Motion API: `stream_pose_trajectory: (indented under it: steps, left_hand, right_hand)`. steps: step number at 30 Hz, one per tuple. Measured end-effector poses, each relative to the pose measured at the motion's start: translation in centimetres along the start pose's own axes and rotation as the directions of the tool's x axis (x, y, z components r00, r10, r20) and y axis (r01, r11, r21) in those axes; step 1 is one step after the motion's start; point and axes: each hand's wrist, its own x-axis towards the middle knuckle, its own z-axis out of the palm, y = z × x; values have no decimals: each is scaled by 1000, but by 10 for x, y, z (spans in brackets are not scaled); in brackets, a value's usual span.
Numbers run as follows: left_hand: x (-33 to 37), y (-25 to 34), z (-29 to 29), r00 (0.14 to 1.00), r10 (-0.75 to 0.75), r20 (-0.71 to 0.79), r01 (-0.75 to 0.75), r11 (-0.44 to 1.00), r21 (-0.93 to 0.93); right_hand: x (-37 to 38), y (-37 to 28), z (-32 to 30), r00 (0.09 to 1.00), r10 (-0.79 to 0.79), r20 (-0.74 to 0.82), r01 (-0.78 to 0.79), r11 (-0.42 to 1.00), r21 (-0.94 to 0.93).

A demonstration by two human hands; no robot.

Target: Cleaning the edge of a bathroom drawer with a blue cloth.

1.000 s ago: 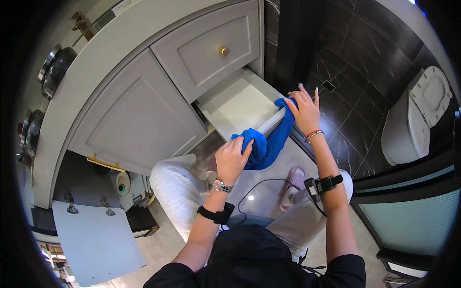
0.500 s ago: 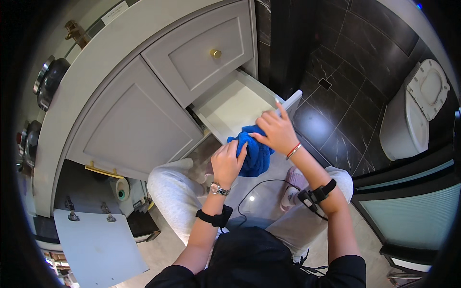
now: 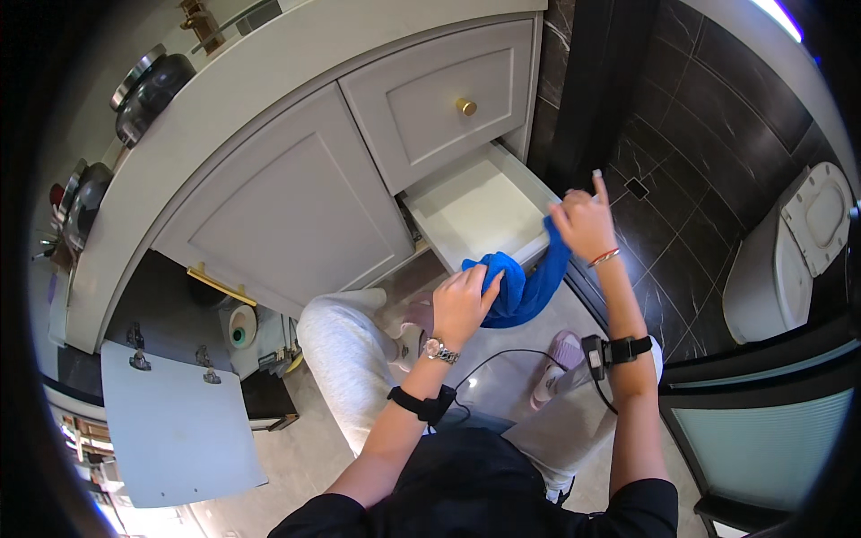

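Note:
A blue cloth (image 3: 531,300) hangs in a sagging curve between my two hands, in front of the pulled-out white drawer (image 3: 475,206). My left hand (image 3: 459,305) grips its bunched left end, thumb against the folds. At the drawer's front right corner, my right hand (image 3: 585,224) pinches the other end, its index finger pointing up and away from the cloth. Inside, the drawer's pale bottom shows; the cloth and my right hand cover part of its front panel.
Above the open drawer is a closed drawer with a brass knob (image 3: 466,107). To the left, a cabinet door (image 3: 179,421) stands open below the counter (image 3: 269,67), which carries dark jars (image 3: 154,97). A toilet (image 3: 789,260) stands at right. A black cable (image 3: 502,352) runs between my legs.
My right hand has moved right, away from my left, stretching the bunched cloth out between them. The whole view has shifted, so the cabinets appear farther right and lower.

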Motion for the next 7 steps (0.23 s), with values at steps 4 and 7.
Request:
stream_pose_trajectory:
  steps: [4, 7]
  left_hand:
    - [-3, -2, 0, 1000, -3, -11, 3, 1000, 0]
    - [-9, -8, 0, 999, -39, 5, 39, 999, -20]
  right_hand:
    - [-15, -77, 8, 973, -204, 107, 157, 927, 340]
    - [-20, -90, 19, 979, -155, 130, 82, 891, 447]
